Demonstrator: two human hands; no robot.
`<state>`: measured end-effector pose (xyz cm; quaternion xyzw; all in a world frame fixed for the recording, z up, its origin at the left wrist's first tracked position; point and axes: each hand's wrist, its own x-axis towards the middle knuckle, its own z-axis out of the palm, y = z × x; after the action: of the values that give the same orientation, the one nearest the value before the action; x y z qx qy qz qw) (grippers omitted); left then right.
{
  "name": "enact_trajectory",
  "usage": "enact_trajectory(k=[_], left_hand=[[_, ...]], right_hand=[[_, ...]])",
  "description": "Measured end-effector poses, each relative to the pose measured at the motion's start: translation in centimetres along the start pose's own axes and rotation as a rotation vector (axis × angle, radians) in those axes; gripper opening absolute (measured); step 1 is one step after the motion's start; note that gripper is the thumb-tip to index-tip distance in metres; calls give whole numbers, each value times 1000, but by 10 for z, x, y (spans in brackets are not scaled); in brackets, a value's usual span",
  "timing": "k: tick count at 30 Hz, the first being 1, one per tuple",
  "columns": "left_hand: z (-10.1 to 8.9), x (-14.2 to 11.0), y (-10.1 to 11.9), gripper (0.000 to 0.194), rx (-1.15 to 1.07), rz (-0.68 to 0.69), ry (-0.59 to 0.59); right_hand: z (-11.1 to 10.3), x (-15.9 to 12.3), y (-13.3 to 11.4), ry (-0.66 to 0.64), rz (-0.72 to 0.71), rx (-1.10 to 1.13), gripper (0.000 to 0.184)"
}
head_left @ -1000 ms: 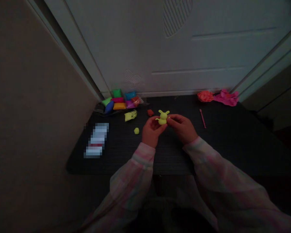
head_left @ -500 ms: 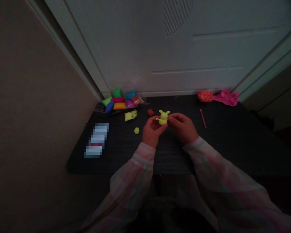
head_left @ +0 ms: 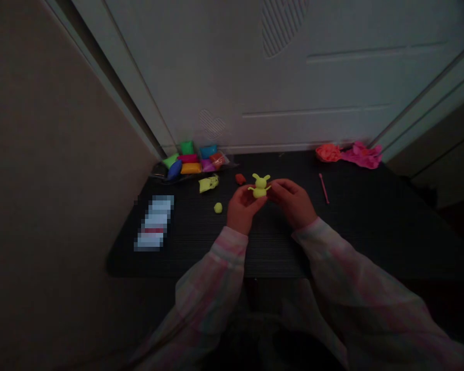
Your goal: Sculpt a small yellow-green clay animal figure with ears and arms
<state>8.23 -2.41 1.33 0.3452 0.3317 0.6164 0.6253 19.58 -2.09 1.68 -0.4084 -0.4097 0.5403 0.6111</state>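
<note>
A small yellow clay figure (head_left: 260,186) with two ears and stubby arms is held above the dark table (head_left: 355,232). My left hand (head_left: 242,208) grips it from below and the left. My right hand (head_left: 292,201) pinches the figure's right side with its fingertips. Both sleeves are pale pink and striped. A small yellow clay ball (head_left: 217,207) lies on the table to the left of my left hand, and a torn yellow packet (head_left: 208,183) lies beyond it.
Several coloured clay packets (head_left: 191,159) sit in a clear wrapper at the back left. A red clay piece (head_left: 240,179) lies behind the figure. A pink stick tool (head_left: 324,187) lies to the right, crumpled pink and orange wrappers (head_left: 350,153) at the back right. A white door stands behind.
The figure and both hands stayed in nearly the same place; my right fingertips shifted slightly against the figure's right side.
</note>
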Motion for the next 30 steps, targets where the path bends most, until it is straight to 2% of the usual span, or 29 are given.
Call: enact_trajectory(k=[5, 12, 18, 30], left_hand=[[2, -1, 5, 22, -150, -131, 36], [4, -3, 14, 15, -282, -259, 78], [2, -2, 13, 18, -314, -295, 48], [-1, -1, 14, 20, -279, -308, 94]], right_hand=[[0, -2, -4, -35, 3, -38, 14], [-1, -4, -4, -79, -154, -248, 17], [-2, -7, -1, -110, -280, -454, 20], [-6, -6, 1, -124, -399, -773, 16]])
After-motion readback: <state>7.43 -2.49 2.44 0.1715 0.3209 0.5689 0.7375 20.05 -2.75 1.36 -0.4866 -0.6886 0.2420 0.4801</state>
